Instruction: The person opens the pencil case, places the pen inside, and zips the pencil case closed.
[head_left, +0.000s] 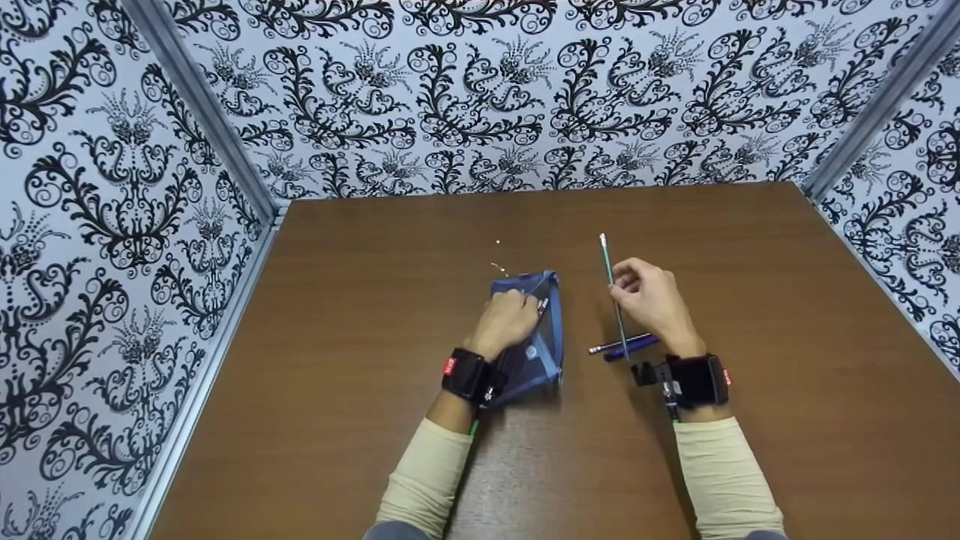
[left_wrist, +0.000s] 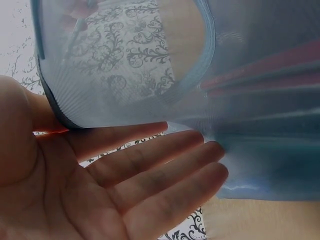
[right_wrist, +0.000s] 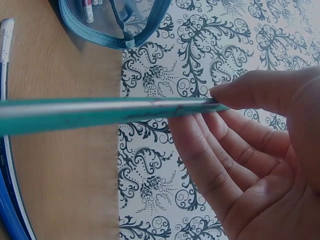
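Note:
My left hand (head_left: 510,321) grips a see-through blue zip pouch (head_left: 534,361) by its edge. In the left wrist view, the thumb is at the pouch's rim and the fingers (left_wrist: 160,172) stretch along its underside. Reddish and greenish pencils show through its wall, and eraser ends (right_wrist: 88,14) show near the zip in the right wrist view. My right hand (head_left: 654,301) pinches a teal pencil (right_wrist: 100,111) between thumb and fingertips, right of the pouch. It points away from me, with its white end (head_left: 602,238) farthest.
Below the held pencil, a dark pencil with a white end (head_left: 596,350) and a blue pen (head_left: 628,347) lie on the brown table (head_left: 360,315). Small shiny bits (head_left: 499,267) lie beyond the pouch. Patterned walls (head_left: 495,90) surround the table's back and sides.

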